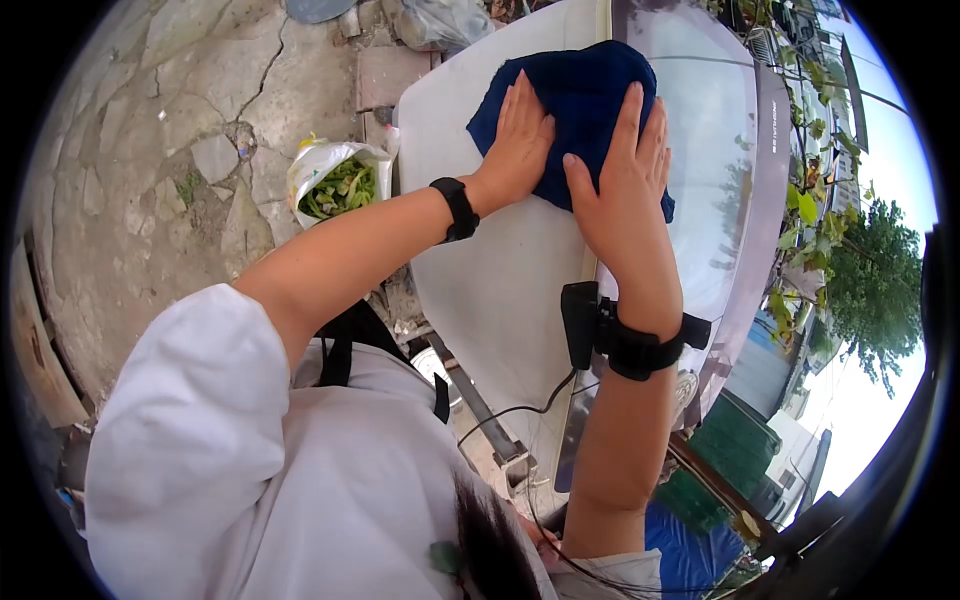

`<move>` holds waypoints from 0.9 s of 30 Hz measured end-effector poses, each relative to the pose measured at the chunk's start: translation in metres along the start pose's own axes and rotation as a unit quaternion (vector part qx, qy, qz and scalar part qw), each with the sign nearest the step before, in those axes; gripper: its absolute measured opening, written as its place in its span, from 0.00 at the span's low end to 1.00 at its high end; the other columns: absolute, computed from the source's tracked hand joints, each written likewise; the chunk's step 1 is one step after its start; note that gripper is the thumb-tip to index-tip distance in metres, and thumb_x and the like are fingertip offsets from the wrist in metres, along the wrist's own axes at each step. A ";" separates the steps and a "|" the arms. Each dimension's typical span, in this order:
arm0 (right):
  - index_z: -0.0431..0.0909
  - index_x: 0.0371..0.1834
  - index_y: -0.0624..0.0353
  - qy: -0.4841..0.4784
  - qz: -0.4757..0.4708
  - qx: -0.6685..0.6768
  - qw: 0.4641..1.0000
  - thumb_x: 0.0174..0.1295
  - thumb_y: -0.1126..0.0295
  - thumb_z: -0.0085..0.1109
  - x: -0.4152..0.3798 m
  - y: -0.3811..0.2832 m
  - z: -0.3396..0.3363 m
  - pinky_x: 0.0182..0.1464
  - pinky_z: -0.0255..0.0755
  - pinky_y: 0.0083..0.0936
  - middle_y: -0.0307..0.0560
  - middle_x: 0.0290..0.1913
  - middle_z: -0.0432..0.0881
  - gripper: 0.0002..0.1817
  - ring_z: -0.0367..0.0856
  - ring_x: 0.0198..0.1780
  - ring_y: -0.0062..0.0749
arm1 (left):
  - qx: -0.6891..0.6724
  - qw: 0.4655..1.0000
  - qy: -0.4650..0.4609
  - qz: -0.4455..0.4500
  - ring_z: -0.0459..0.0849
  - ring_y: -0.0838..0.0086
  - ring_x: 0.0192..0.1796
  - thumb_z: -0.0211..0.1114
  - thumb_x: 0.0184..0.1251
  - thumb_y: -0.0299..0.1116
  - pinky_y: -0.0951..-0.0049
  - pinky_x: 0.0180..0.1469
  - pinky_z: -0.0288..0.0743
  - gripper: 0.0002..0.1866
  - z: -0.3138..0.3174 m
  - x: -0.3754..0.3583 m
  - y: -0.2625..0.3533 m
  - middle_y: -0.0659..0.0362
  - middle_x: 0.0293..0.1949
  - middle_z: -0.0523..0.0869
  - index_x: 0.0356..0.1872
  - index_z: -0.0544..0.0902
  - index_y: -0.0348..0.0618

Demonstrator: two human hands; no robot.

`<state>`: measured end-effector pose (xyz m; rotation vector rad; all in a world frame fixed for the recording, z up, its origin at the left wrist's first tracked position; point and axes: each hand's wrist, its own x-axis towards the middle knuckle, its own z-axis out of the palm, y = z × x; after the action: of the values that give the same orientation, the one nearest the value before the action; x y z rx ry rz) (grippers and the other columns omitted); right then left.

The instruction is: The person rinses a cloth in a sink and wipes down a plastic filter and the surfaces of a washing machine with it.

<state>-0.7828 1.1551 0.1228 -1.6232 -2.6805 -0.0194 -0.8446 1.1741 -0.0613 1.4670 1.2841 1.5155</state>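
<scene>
A dark blue cloth (585,95) lies spread over a white surface (500,290) and partly over the glossy panel (700,150) beside it. My left hand (518,145) rests flat on the cloth's left part, fingers extended. On its right part my right hand (625,185) lies with the fingers stretched and the thumb apart. Neither hand is closed round the cloth. Both wrists wear black bands, and the right one carries a black device (580,325) with a cable.
On the cracked ground (150,230) a white plastic bag (305,165) holds green vegetables (345,188). Another plastic bag (440,22) lies beyond the surface. Leafy vines (800,210) hang along the right side. A metal bar (485,415) is near my body.
</scene>
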 end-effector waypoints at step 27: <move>0.43 0.79 0.67 0.014 0.031 -0.022 0.999 0.61 0.69 0.57 0.131 0.013 0.023 0.77 0.46 0.54 0.78 0.76 0.46 0.45 0.46 0.77 0.71 | -0.160 0.986 -0.046 0.012 0.58 0.57 0.78 0.38 0.82 0.46 0.68 0.79 0.50 0.30 -0.022 0.168 -0.100 0.44 0.75 0.62 0.72 0.62 0.31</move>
<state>-0.8317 1.2778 0.1012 -1.7039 -2.6261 -0.1010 -0.9085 1.3562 -0.0979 1.3295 0.9216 1.5671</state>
